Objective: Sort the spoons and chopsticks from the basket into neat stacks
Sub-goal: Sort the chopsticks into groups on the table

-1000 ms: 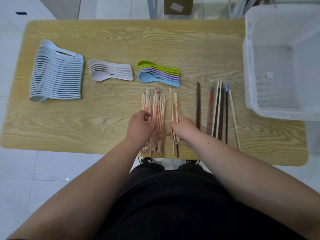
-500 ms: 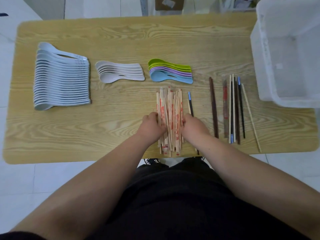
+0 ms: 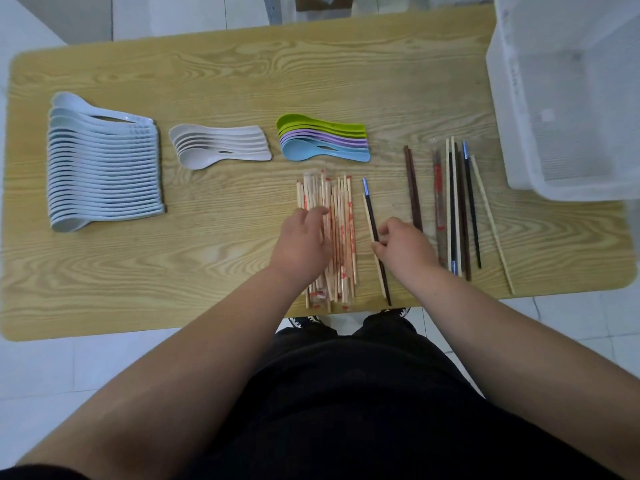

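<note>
Sorting looks close to done from where I stand, with the table (image 3: 207, 64) carrying tidy groups across its width. At the left of the frame lies a long nested row of pale blue spoons (image 3: 104, 168), then a short nest of beige spoons (image 3: 221, 147), then the coloured spoons (image 3: 322, 138) in green, purple and blue, just above centre. Below those, the wrapped chopsticks (image 3: 341, 209) lie in a loose sheaf running toward the near edge. The left hand (image 3: 303, 244) rests on that sheaf with fingers loose and spread, pressing rather than gripping. Just right of it, apart from the sheaf, a blue-tipped dark chopstick (image 3: 369, 206) lies slanted, and the right hand (image 3: 403, 247) pinches its middle between thumb and curled fingers. A pale stick lies against it; whether that is in the pinch too I cannot tell. Further right come a brown pair (image 3: 412, 181) and a mixed row of chopsticks (image 3: 457, 202). The white basket (image 3: 554, 190) at the upper right shows no cutlery in the part I can see. I judge this is the step of pulling a stray out from beside the wrapped sheaf. The next move would call for carrying it right and laying it parallel beside the blue-tipped one in the mixed row, then squaring the sheaf.
</note>
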{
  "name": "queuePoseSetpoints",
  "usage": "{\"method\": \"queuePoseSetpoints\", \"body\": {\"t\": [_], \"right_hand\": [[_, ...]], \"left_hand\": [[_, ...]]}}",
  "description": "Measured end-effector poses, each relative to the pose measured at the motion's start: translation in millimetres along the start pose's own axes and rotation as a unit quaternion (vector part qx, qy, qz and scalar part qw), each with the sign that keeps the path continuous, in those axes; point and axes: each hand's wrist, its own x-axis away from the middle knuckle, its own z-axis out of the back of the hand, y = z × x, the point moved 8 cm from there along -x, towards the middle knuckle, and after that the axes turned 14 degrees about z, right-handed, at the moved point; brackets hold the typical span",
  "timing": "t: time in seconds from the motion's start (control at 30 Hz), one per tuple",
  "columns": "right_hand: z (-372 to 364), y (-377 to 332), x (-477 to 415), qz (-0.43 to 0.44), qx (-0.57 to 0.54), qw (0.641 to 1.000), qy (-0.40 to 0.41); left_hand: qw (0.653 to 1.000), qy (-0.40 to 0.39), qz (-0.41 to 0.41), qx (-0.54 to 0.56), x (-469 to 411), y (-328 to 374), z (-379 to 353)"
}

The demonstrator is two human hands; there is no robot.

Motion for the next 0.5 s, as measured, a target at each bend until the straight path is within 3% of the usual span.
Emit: {"method": "queuePoseSetpoints", "body": {"t": [0.17, 0.4, 0.5], "right_hand": [[-0.2, -9.4, -19.1, -0.015, -0.003, 1.0, -0.019], [15.2, -12.8, -40.8, 0.037, -0.014, 0.999, -0.033], [39.3, -2.1, -29.7, 0.069, -0.002, 0.998, 0.014]], "left_hand": [[0.972, -0.033, -0.133, -0.193, 14.8, 45.0, -33.1], [0.941, -0.048, -0.156, -0.297, 26.2, 49.6, -53.7], [0.921, -0.063, -0.185, -0.339, 29.6, 61.1, -59.9]]}}
